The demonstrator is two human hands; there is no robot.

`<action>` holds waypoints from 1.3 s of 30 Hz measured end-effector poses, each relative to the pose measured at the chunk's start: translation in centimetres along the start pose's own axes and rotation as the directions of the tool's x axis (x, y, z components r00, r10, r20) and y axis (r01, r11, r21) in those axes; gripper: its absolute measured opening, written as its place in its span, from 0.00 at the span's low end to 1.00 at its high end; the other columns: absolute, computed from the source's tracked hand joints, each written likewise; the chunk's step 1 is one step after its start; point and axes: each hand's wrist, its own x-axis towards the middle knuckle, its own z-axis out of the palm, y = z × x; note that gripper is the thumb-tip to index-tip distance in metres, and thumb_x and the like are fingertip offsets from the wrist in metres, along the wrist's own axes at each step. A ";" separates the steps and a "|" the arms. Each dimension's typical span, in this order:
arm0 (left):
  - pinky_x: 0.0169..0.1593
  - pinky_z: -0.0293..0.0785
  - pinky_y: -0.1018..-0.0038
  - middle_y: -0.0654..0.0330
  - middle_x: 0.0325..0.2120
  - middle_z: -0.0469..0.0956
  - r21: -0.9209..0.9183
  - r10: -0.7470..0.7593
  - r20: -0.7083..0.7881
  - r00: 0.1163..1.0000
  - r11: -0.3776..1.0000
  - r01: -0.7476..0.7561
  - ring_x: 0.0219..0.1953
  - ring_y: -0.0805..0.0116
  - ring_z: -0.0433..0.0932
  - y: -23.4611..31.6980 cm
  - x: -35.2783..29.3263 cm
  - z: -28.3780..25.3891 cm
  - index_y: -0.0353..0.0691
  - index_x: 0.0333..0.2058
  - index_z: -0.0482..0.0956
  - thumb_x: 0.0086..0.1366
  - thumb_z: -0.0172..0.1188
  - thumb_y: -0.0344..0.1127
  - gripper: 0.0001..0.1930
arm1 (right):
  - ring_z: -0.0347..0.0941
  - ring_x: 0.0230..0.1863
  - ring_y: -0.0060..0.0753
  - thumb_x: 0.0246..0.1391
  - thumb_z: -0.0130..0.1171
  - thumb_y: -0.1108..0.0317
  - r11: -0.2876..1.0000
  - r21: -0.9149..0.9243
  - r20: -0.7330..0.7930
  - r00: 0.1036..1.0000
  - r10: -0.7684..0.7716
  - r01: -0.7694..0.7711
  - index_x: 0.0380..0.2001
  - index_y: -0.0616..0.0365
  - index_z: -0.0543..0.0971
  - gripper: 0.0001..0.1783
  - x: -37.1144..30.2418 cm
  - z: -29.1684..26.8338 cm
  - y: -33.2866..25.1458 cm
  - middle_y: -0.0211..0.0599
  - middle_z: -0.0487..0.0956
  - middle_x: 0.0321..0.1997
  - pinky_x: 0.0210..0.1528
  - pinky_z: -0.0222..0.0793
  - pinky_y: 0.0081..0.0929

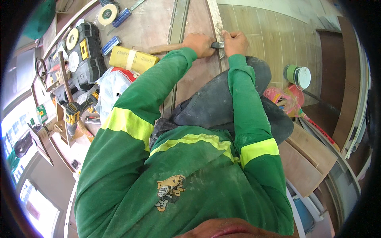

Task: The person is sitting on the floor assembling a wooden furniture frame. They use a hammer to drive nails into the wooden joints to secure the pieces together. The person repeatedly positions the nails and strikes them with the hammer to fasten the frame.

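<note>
My left hand is closed around a hammer near its head. The wooden hammer handle sticks out to the left past my wrist, and the dark metal hammer head points toward my right hand. My right hand is closed with the fingers pinched, right beside the hammer head; what they hold, if anything, is hidden. Under and just beyond both hands runs a narrow, worn wooden strip, at the edge between a pinkish board and the tiled floor.
To the left lie a yellow taped box, a black tool case, a yellow-black cordless drill and a white plastic bag. A green-white bucket, a pink bag and boards are at the right.
</note>
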 end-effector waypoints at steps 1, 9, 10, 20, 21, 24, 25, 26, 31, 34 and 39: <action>0.49 0.82 0.52 0.53 0.36 0.88 -0.002 0.001 0.003 1.000 1.000 -0.001 0.43 0.47 0.87 0.1 -0.1 0.1 0.55 0.41 0.88 0.63 0.60 0.51 0.14 | 0.83 0.36 0.55 0.51 0.75 0.58 1.000 -0.012 0.013 1.000 0.019 -0.019 0.28 0.65 0.82 0.19 -0.4 -0.3 0.6 0.55 0.85 0.31 0.47 0.77 0.48; 0.49 0.82 0.53 0.54 0.36 0.88 -0.010 -0.014 -0.001 1.000 1.000 0.014 0.42 0.49 0.87 0.1 0.3 -0.3 0.56 0.43 0.88 0.61 0.62 0.52 0.16 | 0.84 0.34 0.53 0.49 0.77 0.57 0.997 0.043 0.028 0.998 0.057 -0.058 0.27 0.66 0.83 0.21 0.9 -0.2 1.1 0.55 0.85 0.29 0.45 0.77 0.46; 0.49 0.82 0.53 0.54 0.36 0.88 0.005 -0.015 -0.002 1.000 1.000 0.015 0.42 0.49 0.87 0.5 -0.1 0.0 0.56 0.43 0.88 0.61 0.62 0.53 0.16 | 0.84 0.34 0.51 0.48 0.78 0.56 0.996 0.027 0.028 0.996 0.082 -0.082 0.26 0.66 0.83 0.21 0.3 -0.2 2.1 0.55 0.85 0.29 0.45 0.78 0.46; 0.49 0.82 0.53 0.52 0.36 0.88 0.026 -0.037 0.012 0.999 0.999 0.037 0.42 0.47 0.86 0.6 0.4 0.1 0.56 0.44 0.87 0.62 0.61 0.54 0.17 | 0.83 0.31 0.42 0.48 0.80 0.58 0.936 0.223 0.139 0.959 0.247 -0.273 0.27 0.66 0.84 0.20 1.3 -0.5 3.7 0.50 0.86 0.30 0.40 0.78 0.40; 0.49 0.82 0.53 0.52 0.36 0.88 0.029 -0.035 0.007 0.999 0.999 0.035 0.42 0.46 0.86 0.7 0.5 -0.1 0.56 0.44 0.87 0.62 0.61 0.54 0.17 | 0.83 0.30 0.40 0.47 0.80 0.60 0.918 0.268 0.143 0.955 0.261 -0.291 0.27 0.66 0.84 0.19 1.6 -0.5 3.4 0.49 0.86 0.29 0.39 0.78 0.39; 0.49 0.82 0.53 0.52 0.36 0.88 0.030 -0.044 0.023 0.999 0.999 0.043 0.42 0.46 0.86 1.0 0.3 -0.3 0.55 0.44 0.87 0.61 0.62 0.55 0.18 | 0.80 0.28 0.35 0.48 0.81 0.65 0.852 0.376 0.152 0.931 0.332 -0.365 0.26 0.66 0.83 0.16 2.3 -0.5 1.7 0.48 0.86 0.29 0.34 0.76 0.37; 0.49 0.82 0.53 0.52 0.36 0.88 0.025 -0.057 0.035 0.998 0.998 0.056 0.42 0.46 0.86 1.1 0.1 -0.4 0.55 0.44 0.87 0.61 0.62 0.55 0.18 | 0.79 0.28 0.34 0.49 0.81 0.65 0.838 0.388 0.202 0.922 0.330 -0.384 0.26 0.66 0.83 0.17 1.8 -0.7 2.3 0.47 0.85 0.29 0.34 0.76 0.36; 0.48 0.82 0.53 0.52 0.36 0.88 0.026 -0.067 0.038 0.997 0.997 0.066 0.41 0.46 0.86 1.2 0.4 -0.8 0.55 0.44 0.87 0.61 0.62 0.55 0.18 | 0.79 0.28 0.33 0.49 0.81 0.65 0.824 0.406 0.245 0.916 0.318 -0.394 0.26 0.66 0.83 0.17 1.7 -0.7 3.0 0.46 0.85 0.29 0.33 0.76 0.36; 0.48 0.81 0.52 0.51 0.36 0.88 0.027 -0.067 0.038 0.997 0.997 0.066 0.41 0.45 0.86 1.2 0.6 -0.2 0.54 0.43 0.88 0.61 0.63 0.56 0.18 | 0.77 0.28 0.28 0.51 0.81 0.64 0.699 0.498 0.360 0.856 0.372 -0.513 0.29 0.65 0.83 0.17 2.8 -0.8 3.0 0.41 0.85 0.30 0.33 0.75 0.33; 0.48 0.81 0.52 0.50 0.36 0.87 0.034 -0.086 0.026 0.996 0.996 0.085 0.41 0.44 0.86 0.7 0.8 0.5 0.55 0.42 0.88 0.61 0.63 0.57 0.18 | 0.77 0.26 0.29 0.52 0.80 0.65 0.650 0.557 0.396 0.853 0.338 -0.517 0.30 0.68 0.82 0.17 2.0 -1.0 3.3 0.43 0.84 0.30 0.29 0.74 0.33; 0.47 0.81 0.52 0.50 0.34 0.87 0.037 -0.066 0.009 0.998 0.997 0.066 0.40 0.44 0.86 1.3 0.8 0.3 0.55 0.42 0.88 0.61 0.64 0.56 0.17 | 0.78 0.25 0.30 0.53 0.79 0.68 0.619 0.568 0.400 0.839 0.369 -0.543 0.31 0.69 0.81 0.17 2.3 -1.2 2.8 0.45 0.84 0.31 0.27 0.76 0.34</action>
